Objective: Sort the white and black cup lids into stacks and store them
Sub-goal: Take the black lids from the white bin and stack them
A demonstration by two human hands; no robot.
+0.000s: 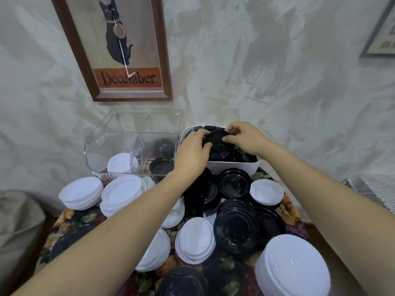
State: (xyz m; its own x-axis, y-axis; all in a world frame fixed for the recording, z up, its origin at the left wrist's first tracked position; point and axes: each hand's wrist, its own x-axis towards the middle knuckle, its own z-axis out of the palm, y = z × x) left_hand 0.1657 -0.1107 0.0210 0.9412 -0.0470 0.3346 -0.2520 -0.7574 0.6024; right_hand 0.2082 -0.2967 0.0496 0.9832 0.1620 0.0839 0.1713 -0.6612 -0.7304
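Several glossy black lids (220, 147) in white bin (232, 167).

We seem to be in a home rather than a shop or workshop. We take the small table (72, 223) with its flowered cloth as our mark. Above it, a framed cat picture (115, 48) reading "December" hangs on a mottled plaster wall (277, 71). Up to its right is the corner of another frame (380, 39), and just right of it a lace cover (372, 189).
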